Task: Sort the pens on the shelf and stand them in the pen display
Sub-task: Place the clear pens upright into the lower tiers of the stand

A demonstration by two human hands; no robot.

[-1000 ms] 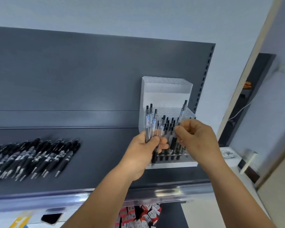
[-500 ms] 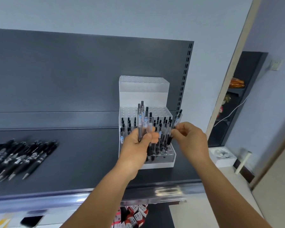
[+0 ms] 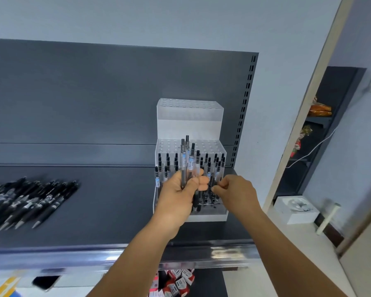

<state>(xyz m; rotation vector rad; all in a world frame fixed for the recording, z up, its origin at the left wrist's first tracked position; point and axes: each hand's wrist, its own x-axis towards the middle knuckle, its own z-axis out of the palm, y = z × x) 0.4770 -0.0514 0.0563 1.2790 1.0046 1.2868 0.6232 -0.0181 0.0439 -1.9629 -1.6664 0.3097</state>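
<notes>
Fingers (image 3: pixel 202 181) of left hand (image 3: pixel 178 196) clasp upright pens (image 3: pixel 187 161) before display (image 3: pixel 191 123).

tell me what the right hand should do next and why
Probably let go and reach back to the left hand for another pen. The right hand is low at the pen display, seemingly seating a pen, while the left grips a bundle of clear pens.

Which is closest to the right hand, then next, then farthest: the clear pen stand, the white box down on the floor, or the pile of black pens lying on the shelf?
1. Clear pen stand: touching distance, right in front of the right hand.
2. White box: lower, off to the right.
3. Pile of black pens: far left on the shelf.
</notes>
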